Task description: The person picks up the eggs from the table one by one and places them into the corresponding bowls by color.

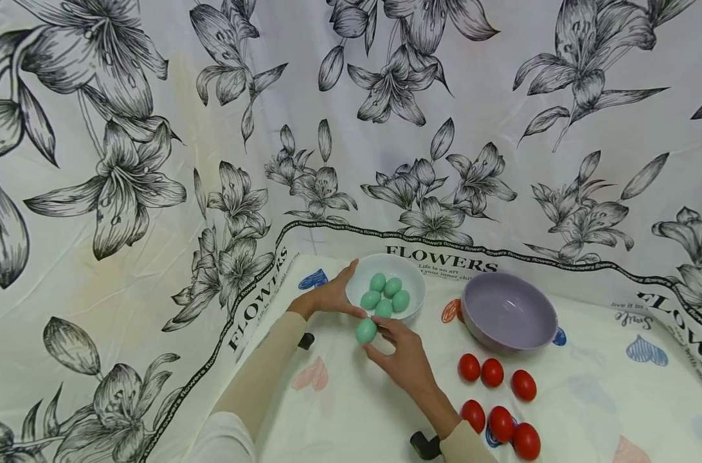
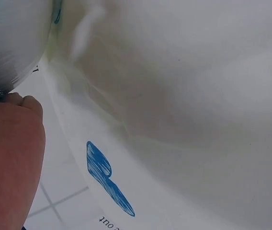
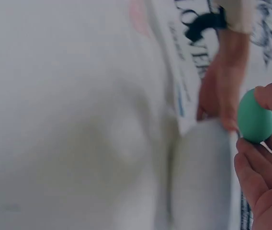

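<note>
The left hand point(image 1: 330, 296) grips the white bowl point(image 1: 416, 275) at its left side, near the far-left corner of the cloth-covered table point(image 1: 339, 405). The right hand point(image 1: 402, 357) pinches one green egg point(image 1: 366, 332) between thumb and fingers, just outside the bowl's near rim; five other green eggs point(image 1: 370, 299) lie inside. Whether the held egg is bound into or out of the bowl cannot be determined. For sound handling, the left hand should keep the bowl level and its thumb clear of the egg's path; the right should carry the egg wholly above the rim under light pressure. A knock against the rim appears the chief risk, and the egg would likely roll if released high. A purple bowl point(image 1: 510, 312) stands toward the far edge, to the right; six red eggs point(image 1: 492, 373) lie on its near side.
</note>
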